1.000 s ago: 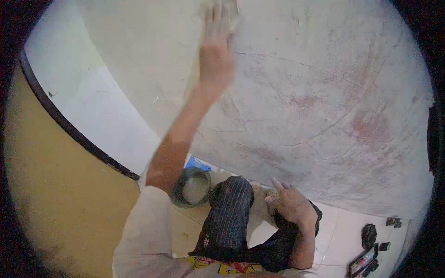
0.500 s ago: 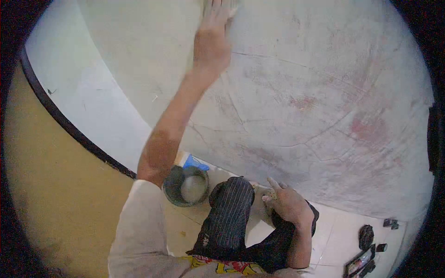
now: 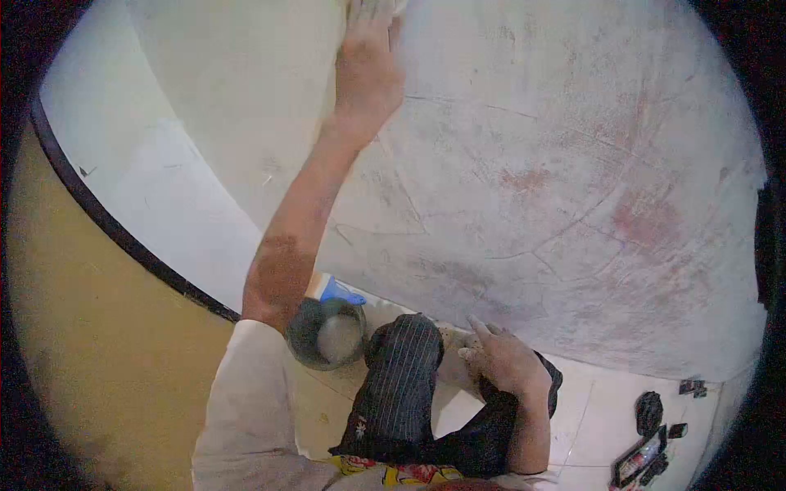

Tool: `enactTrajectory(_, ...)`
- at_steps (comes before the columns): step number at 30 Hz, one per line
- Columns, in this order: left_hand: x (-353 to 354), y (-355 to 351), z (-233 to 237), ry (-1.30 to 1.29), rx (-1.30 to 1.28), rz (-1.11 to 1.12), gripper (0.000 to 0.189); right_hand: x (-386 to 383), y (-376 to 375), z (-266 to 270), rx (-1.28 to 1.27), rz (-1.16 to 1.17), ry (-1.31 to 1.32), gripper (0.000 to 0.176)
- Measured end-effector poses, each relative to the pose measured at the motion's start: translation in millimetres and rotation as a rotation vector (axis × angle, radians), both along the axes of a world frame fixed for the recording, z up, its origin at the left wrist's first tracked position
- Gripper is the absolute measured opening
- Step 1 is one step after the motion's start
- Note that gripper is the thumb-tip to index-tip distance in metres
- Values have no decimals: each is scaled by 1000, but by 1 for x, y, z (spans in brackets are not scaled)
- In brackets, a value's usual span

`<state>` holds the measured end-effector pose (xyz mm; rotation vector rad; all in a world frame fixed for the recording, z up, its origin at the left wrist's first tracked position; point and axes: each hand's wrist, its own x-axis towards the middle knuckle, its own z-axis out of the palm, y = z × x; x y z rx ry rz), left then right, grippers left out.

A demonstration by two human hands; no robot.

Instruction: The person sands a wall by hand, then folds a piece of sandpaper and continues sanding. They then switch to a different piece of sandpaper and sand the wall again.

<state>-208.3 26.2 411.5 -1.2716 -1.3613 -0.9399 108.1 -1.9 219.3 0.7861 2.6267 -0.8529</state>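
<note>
My left hand (image 3: 370,69) is stretched up against the grey, patchy wall (image 3: 508,155). Its fingers are pressed over a pale flat pad (image 3: 399,6), of which only an edge shows; the rest is covered by the hand or cut off by the top of the view. Resting over my bent right knee, my right hand (image 3: 506,362) has dusty, whitened fingers held apart. Nothing shows in its grip. My left knee (image 3: 405,344), in dark striped trousers, stands between that hand and a dark bucket (image 3: 299,348) with greyish-white contents.
Behind the bucket, at the wall's foot, lies something blue (image 3: 342,291). A dark strip (image 3: 135,241) curves between the white wall section and the tan surface at left. Several dark items, including a black bundle (image 3: 649,413), lie on pale tiles (image 3: 577,409) at lower right.
My left hand has shifted slightly left on the wall, and less of the pale pad shows now. My right hand stays on the knee with almost no movement.
</note>
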Motion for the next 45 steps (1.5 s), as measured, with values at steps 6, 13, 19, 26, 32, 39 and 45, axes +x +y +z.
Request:
enactTrajectory(6, 3, -11, -137, 171, -60, 21, 73, 7, 0, -9, 55, 3, 92, 68)
enactTrajectory(13, 0, -4, -28, -36, -69, -175, 75, 6, 2, -14, 82, 41, 74, 69)
enactTrajectory(19, 11, -5, -47, -11, -22, -158, 63, -1, 1, -17, 75, 66, 101, 67)
enactTrajectory(26, 2, -5, -136, -52, -95, -124, 60, 0, 5, -21, 71, 63, 62, 68)
enactTrajectory(32, -1, -7, -7, -338, -356, 231, 65, 5, 2, -15, 68, 31, 100, 70)
enactTrajectory(39, 10, -16, -138, -108, -119, -33, 71, 11, 1, -15, 111, 26, 146, 69)
enactTrajectory(45, 7, 4, -49, -83, 36, -106, 68, 5, 5, -18, 45, 53, 59, 65)
